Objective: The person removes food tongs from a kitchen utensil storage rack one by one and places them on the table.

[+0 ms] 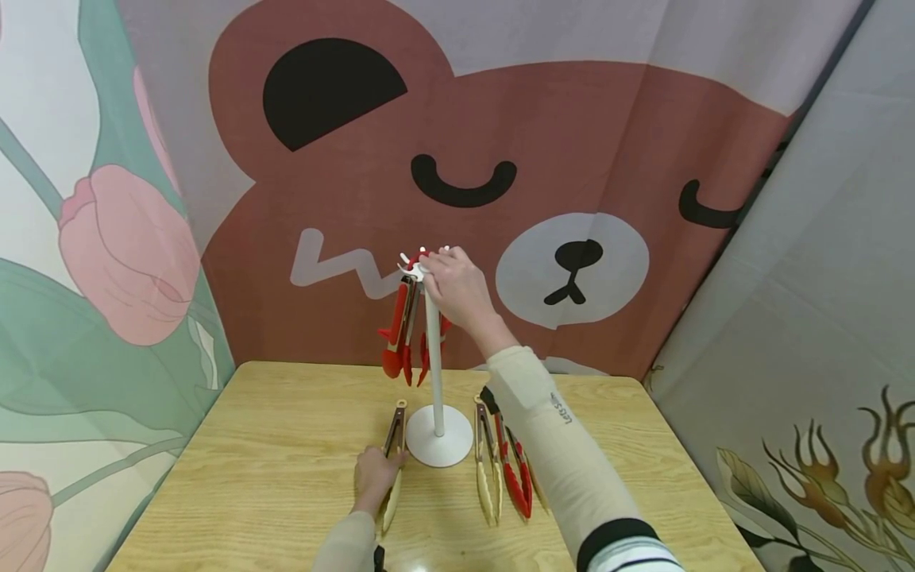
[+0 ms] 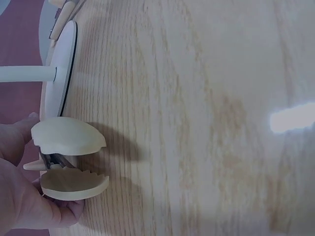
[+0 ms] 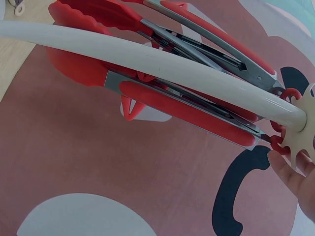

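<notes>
White stand point(image 1: 434, 357) upright on the worktop point(image 1: 286, 445). Left hand point(image 1: 376, 478) just left of the stand's base, fingers curled round cream tongs point(image 1: 391, 502), gripping; tips apart, pointing toward the person. Can't tell if lifted off the worktop. Right hand point(image 1: 457, 287) up at the stand's top, one fingertip at a red loop point(image 3: 279, 145) by the hooks; can't tell whether the fingers pinch anything. Hanging red tongs point(image 1: 397, 326), more than one pair, dangle from the stand's top, heads down, clear of the worktop. Right of the stand's base: second cream tongs point(image 1: 483, 478), then lying red tongs point(image 1: 513, 483), side by side, partly open. Behind the stand: bear curtain point(image 1: 343, 199). Right sleeve point(image 1: 557, 445) pale, dark band, right of the stand.
</notes>
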Tool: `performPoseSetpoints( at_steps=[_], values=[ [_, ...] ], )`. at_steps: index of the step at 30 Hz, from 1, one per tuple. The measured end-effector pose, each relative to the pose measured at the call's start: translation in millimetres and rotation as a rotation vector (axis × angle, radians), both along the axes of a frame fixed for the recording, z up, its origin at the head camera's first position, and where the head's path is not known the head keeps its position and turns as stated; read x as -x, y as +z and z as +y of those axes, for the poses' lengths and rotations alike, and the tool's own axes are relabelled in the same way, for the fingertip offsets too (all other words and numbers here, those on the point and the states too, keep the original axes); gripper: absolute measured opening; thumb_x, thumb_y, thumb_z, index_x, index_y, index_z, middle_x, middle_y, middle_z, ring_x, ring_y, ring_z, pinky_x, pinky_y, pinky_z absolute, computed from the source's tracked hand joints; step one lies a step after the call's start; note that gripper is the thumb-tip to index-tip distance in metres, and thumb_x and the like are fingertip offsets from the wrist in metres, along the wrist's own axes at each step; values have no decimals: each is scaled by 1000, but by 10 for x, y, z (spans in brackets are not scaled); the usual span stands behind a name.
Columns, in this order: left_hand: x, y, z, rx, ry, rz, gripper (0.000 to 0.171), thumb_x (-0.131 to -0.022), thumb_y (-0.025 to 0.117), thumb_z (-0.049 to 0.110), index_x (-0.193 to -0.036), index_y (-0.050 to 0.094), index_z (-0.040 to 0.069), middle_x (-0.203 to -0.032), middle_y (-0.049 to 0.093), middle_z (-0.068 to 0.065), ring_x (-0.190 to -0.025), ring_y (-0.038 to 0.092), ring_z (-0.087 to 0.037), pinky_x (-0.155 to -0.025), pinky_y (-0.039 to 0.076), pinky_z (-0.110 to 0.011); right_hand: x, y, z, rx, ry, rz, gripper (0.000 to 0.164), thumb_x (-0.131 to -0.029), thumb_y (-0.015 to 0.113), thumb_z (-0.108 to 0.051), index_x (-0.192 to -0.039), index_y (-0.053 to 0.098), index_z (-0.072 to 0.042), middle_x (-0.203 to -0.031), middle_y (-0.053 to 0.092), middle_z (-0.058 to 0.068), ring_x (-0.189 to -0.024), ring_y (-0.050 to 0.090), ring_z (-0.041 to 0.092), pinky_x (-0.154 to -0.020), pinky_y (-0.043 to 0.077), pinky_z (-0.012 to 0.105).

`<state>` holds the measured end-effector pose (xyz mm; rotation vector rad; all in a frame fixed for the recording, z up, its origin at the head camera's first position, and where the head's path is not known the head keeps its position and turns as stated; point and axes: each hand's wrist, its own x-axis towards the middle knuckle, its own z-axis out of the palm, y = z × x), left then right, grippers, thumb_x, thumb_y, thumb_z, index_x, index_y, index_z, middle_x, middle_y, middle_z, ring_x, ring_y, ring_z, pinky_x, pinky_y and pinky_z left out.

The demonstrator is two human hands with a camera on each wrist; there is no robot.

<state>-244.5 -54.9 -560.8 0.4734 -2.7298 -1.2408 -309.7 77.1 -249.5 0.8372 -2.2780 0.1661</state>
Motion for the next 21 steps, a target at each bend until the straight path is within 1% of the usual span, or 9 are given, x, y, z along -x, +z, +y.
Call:
performPoseSetpoints(
  at_steps=[6,9,12,17,21],
  values=[
    [-12,-5,-7,19,-13,4,39,-74,69,32,-62,45,3,-63,44,-8,-53,40,-20,-43,31,-30,-14,7,-3,6,-1,-17,32,-90,45,-17,-116,61,-8,-116,59,5,-106,49,22,-87,42,27],
    [-15,-10,-7,30,-8,9,40,-74,69,33,-61,44,4,-64,45,-10,-55,41,-22,-43,33,-32,-14,5,-7,8,1,-16,32,-90,46,-17,-116,61,-8,-116,59,5,-106,49,22,-87,42,27],
    [-14,-17,2,33,4,7,42,-73,70,34,-60,42,6,-63,44,-9,-54,41,-21,-43,32,-31,-16,7,-11,7,-3,-16,32,-90,46,-17,-116,61,-8,-116,59,5,-106,49,22,-87,42,27],
    [-15,-18,19,29,15,2,42,-73,70,35,-63,43,5,-60,41,-7,-52,39,-19,-41,29,-29,-17,8,-16,1,-11,-25,33,-90,46,-18,-117,60,-8,-117,58,5,-107,49,22,-88,42,26],
    [-19,-12,28,45,16,-5,42,-73,70,37,-68,45,3,-61,42,-8,-52,40,-19,-41,29,-30,-11,3,-18,-2,-13,-24,33,-90,46,-18,-117,60,-8,-117,58,5,-107,49,22,-88,42,26]
  ],
)
